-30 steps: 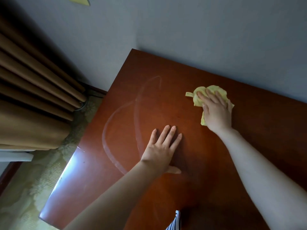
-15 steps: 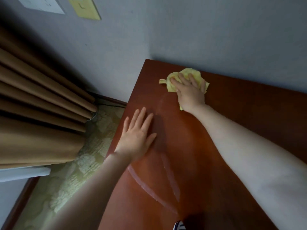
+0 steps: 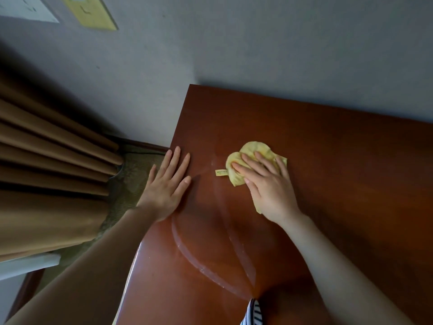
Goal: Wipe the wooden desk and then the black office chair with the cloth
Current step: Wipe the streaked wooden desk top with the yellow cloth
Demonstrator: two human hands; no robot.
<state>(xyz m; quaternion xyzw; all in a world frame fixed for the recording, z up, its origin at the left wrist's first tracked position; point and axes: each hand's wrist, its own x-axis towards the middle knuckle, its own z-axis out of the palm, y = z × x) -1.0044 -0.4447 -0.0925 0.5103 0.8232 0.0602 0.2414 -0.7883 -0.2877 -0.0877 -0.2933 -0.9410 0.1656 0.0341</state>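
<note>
Cloth, yellow and crumpled, lies on the wooden desk directly under your right hand. Your fingers are straight and a little spread on top of it, so you press it down with the flat hand and do not pinch it. I judge you hold it this way because a flat palm keeps more of the fabric on the wood. A small label sticks out of the cloth on the side toward your left hand.

Your left hand rests flat on the desk beside the right one. Its fingers are straight and close together, and it holds nothing. It lies just at the desk's left edge, probably to support your body while you lean forward.

Pale curved streaks run across the wood between your two hands and then nearer to you. They look like marks from wiping, so the desk step seems to be in progress. The wood beyond your right hand and to its right shows no such marks.

To the left of your left hand, brown curtains hang down to a patterned carpet. The black office chair is not visible, so that part of the task is not yet begun, as far as you can see here.
</note>
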